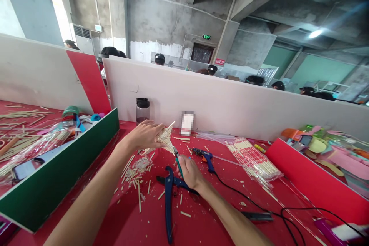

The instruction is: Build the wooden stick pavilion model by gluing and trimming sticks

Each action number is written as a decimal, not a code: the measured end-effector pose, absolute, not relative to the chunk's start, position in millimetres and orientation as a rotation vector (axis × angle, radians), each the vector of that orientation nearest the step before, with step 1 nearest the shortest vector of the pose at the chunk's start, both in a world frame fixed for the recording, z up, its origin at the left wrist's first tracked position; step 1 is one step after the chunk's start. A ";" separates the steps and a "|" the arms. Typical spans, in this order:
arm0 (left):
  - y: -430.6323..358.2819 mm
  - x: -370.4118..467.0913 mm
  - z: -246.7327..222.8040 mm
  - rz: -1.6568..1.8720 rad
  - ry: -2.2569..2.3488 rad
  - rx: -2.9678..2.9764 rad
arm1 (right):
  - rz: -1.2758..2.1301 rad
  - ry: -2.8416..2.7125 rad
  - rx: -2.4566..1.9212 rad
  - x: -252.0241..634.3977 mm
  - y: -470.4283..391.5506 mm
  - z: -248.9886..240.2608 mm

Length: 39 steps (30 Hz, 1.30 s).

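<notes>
Item: 1 stick piece (165, 137), above the table (211, 207). Our left hand (147, 133), partly curled, holds it; our right hand (188, 172), closed, grips 1 tool (178, 164). Advisable: we brace near its tip, pressing lightly.

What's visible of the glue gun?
The glue gun has a blue, plastic-looking body, a dark nozzle end and an orange trigger. It lies on its side on the red table, to the right of the right hand, touched by neither hand. A clear rod sticks out its back; a black cord leaves the grip. Whether it's hot doesn't show.
</notes>
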<state>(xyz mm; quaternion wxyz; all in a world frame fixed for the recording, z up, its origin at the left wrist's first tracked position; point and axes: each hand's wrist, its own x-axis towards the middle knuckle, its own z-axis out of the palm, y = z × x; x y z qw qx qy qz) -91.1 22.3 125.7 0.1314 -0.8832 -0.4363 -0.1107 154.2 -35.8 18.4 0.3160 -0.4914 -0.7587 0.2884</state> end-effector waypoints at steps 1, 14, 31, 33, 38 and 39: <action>22.0 -91.6 126.2 -0.325 -1.269 -2.562 | 0.780 -1.984 -1.289 153.4 -35.5 19.0; 23.0 -95.8 129.0 -0.324 -1.279 -2.558 | 1.029 -1.907 -1.254 155.1 -33.8 35.5; 18.8 -91.0 131.3 -0.276 -1.304 -2.545 | 0.981 -2.023 -1.220 168.0 -33.1 42.7; 18.3 -90.9 131.1 -0.290 -1.309 -2.551 | 0.940 -2.041 -1.220 168.1 -34.5 44.8; 18.3 -91.0 130.9 -0.327 -1.324 -2.571 | 0.938 -2.046 -1.176 167.6 -34.9 46.2; 18.5 -91.0 130.8 -0.326 -1.321 -2.572 | 0.950 -2.045 -1.172 167.7 -34.4 45.7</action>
